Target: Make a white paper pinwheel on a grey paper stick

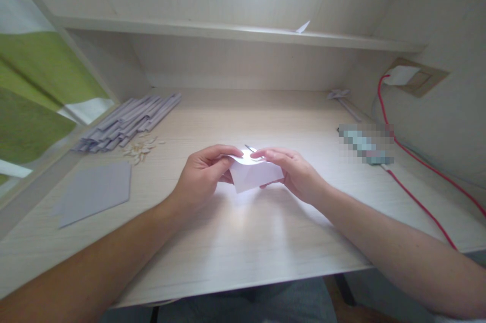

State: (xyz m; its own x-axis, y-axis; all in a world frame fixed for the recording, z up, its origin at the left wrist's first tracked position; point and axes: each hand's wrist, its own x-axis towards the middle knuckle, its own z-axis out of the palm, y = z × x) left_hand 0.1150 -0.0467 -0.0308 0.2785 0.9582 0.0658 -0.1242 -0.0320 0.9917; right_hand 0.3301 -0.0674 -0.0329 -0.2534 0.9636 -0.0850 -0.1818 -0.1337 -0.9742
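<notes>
Our two bare forearms cross the front edge of the pale wood-grained desk, so both hands sit over its middle. There our left hand pinches one end of a bent white paper sheet between thumb and fingers, while our right hand grips the other end, presumably to steady the curve. A flat stack of greyish-white paper sheets lies beside the desk's left edge, with long folded paper strips toward the back left corner, probably placed aside but within our reach.
</notes>
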